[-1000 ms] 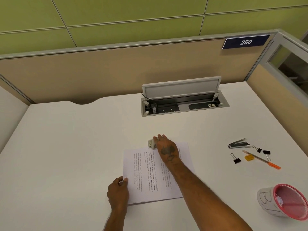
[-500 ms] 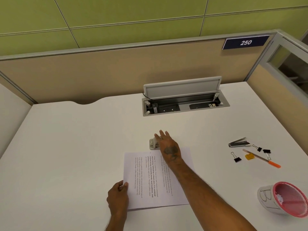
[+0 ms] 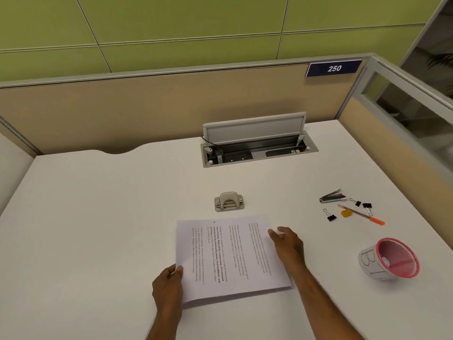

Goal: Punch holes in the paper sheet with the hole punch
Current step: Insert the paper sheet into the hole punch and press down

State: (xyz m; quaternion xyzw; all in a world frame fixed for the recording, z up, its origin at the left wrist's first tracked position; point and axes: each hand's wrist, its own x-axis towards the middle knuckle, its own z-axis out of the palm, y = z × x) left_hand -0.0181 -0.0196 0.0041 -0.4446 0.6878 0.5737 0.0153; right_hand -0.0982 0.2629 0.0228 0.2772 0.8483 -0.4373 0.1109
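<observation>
A printed paper sheet [image 3: 230, 258] lies on the white desk [image 3: 98, 217], its text running sideways. One small hole shows near its far edge. My left hand [image 3: 169, 283] pinches the sheet's near left edge, thumb on top. My right hand [image 3: 286, 244] rests at the sheet's right edge, its fingertips on the paper. The small grey hole punch [image 3: 228, 201] stands alone on the desk just beyond the sheet's far edge, apart from the paper and from both hands.
An open cable box [image 3: 257, 148] is set into the desk at the back. To the right lie a staple remover [image 3: 332, 196], black binder clips [image 3: 331, 217], an orange-tipped pen [image 3: 360, 214] and a tipped pink cup [image 3: 392, 260]. Partition walls close off the back and right.
My right hand has let go of the hole punch and come back to the sheet's right edge. The sheet has slid out of the punch towards me, and the punch stands free.
</observation>
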